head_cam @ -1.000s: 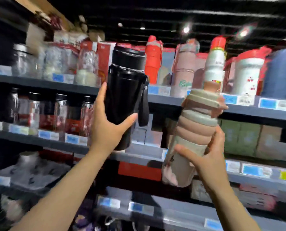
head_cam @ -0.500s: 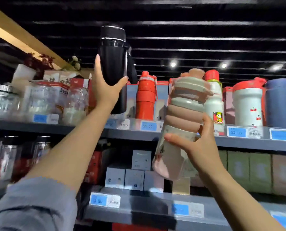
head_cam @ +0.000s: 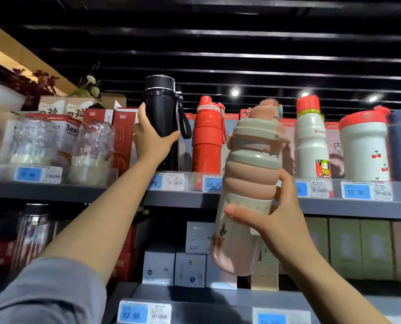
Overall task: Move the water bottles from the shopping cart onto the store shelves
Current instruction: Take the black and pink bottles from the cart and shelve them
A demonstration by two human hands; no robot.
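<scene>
Head view: matte black bottle (head_cam: 161,118), ribbed pink-and-green bottle (head_cam: 246,197).

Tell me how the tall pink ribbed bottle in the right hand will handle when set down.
The pink bottle is tall and narrow, so probably tippy on the shelf. Its ribbed middle likely helps the right hand grip. It looks like plastic, so probably light.

left hand (head_cam: 153,141) grips black bottle (head_cam: 161,118) — right hand (head_cam: 280,220) pink bottle (head_cam: 246,190).
</scene>
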